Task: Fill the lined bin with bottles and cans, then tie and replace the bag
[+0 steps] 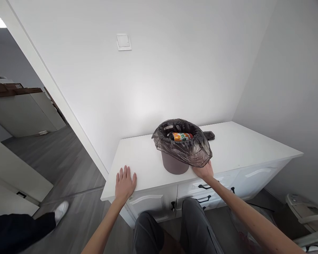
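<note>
A mauve trash can (175, 164) stands upright on a white cabinet (145, 169), near its middle. Its dark, thin trash bag (193, 152) is folded over the rim and hangs low on the right side. Inside the bag lies an orange, green and white drink can (182, 137). My left hand (125, 183) rests flat on the cabinet top at the front left, fingers spread, apart from the trash can. My right hand (203, 171) is at the can's lower right, under the hanging edge of the bag. Most of its fingers are hidden, so its grip does not show.
A small dark roll (209, 135) lies behind the trash can. A light switch (123, 42) is on the wall. Black handles (204, 187) stick out from the cabinet front. Another person's shoe (61, 211) is at the left, and a white chair (304, 211) stands at the right.
</note>
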{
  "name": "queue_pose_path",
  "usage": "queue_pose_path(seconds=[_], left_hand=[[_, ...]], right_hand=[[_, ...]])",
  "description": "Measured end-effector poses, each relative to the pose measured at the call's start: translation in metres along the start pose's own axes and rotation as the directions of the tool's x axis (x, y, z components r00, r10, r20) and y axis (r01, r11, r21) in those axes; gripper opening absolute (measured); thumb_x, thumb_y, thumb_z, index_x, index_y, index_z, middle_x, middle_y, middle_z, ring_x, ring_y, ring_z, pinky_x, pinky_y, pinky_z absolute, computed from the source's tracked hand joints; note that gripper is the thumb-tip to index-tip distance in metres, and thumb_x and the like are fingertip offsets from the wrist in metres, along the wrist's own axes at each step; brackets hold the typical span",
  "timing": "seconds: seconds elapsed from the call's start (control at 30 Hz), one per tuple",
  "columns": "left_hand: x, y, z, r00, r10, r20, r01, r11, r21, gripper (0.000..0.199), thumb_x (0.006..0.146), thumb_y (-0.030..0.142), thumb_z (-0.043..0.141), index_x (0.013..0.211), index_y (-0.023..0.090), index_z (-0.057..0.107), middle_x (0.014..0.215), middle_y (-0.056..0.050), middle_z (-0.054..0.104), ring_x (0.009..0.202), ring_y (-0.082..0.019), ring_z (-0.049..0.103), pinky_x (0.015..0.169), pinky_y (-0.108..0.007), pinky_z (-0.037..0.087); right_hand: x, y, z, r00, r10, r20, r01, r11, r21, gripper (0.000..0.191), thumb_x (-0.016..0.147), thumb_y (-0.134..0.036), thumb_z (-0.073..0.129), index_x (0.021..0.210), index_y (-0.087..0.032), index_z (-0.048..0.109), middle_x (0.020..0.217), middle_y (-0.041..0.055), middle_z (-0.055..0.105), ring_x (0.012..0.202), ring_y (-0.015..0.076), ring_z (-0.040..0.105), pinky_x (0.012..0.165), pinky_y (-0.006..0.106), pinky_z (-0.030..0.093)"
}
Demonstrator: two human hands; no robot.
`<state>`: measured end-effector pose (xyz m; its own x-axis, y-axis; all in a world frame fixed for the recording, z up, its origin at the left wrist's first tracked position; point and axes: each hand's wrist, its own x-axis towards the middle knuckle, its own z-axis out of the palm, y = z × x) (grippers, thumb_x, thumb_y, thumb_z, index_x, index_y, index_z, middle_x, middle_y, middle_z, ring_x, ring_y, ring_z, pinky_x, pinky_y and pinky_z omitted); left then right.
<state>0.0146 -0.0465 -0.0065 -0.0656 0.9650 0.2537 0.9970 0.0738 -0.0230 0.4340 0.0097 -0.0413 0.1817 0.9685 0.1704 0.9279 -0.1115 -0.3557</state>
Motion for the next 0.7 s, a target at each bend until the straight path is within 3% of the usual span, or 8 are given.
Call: queue_pose_path(seconds=[0.2,0.7], left_hand=[[0.001,0.001,-0.001,1.000,-0.003,-0.007,0.003,1.000,0.002,0.071,0.101,0.048,0.027,0.155,0.004,0.041,0.165,-0.016,0.033,0.155,-0.035,0.026,0.127,-0.052,0.021],[0.006,-0.006,0.003,0.999,0.037,-0.038,-0.034,0.997,0.070,0.072,0.101,0.049,0.024,0.155,0.004,0.042,0.164,-0.015,0.036,0.154,-0.035,0.029,0.126,-0.053,0.024]], right_hand=[[0.003,0.000,0.000,0.998,-0.003,0.061,0.003,1.000,-0.006,0.070,0.093,-0.038,0.045,0.158,-0.012,0.040,0.162,0.0124,0.042,0.152,0.0290,0.030,0.126,0.042,0.014],[-0.002,-0.012,-0.021,0.997,0.024,0.080,-0.032,0.995,0.096,0.071,0.089,-0.040,0.055,0.155,-0.015,0.047,0.159,0.0137,0.046,0.149,0.0375,0.034,0.125,0.048,0.024]])
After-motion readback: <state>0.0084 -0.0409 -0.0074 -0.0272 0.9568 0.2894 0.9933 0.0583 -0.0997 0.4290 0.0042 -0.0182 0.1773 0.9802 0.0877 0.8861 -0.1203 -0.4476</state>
